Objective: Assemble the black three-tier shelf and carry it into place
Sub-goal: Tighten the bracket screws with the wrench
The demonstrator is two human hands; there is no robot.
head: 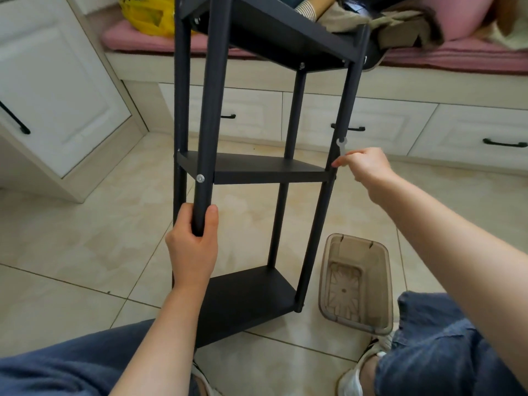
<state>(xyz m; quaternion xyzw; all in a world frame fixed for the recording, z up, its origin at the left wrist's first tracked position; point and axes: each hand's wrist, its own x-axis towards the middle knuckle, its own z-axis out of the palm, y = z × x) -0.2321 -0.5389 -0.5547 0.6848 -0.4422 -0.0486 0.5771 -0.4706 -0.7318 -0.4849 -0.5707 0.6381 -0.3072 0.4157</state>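
Observation:
The black three-tier shelf (pixel 257 167) stands upright on the tiled floor in front of me, with three boards joined by round black posts. My left hand (pixel 193 247) grips the near left post below the middle board. My right hand (pixel 365 167) holds a small silver wrench (pixel 341 147) against the near right post, just above the middle board's right corner. A silver bolt head (pixel 200 178) shows on the near left post at the middle board.
A clear brown plastic bin (pixel 357 284) sits on the floor right of the shelf, by my right knee. White drawers (pixel 400 127) and a window seat with a pink cushion (pixel 457 57), a yellow bag (pixel 148 12) and clothes lie behind. A white cabinet (pixel 57 81) stands left.

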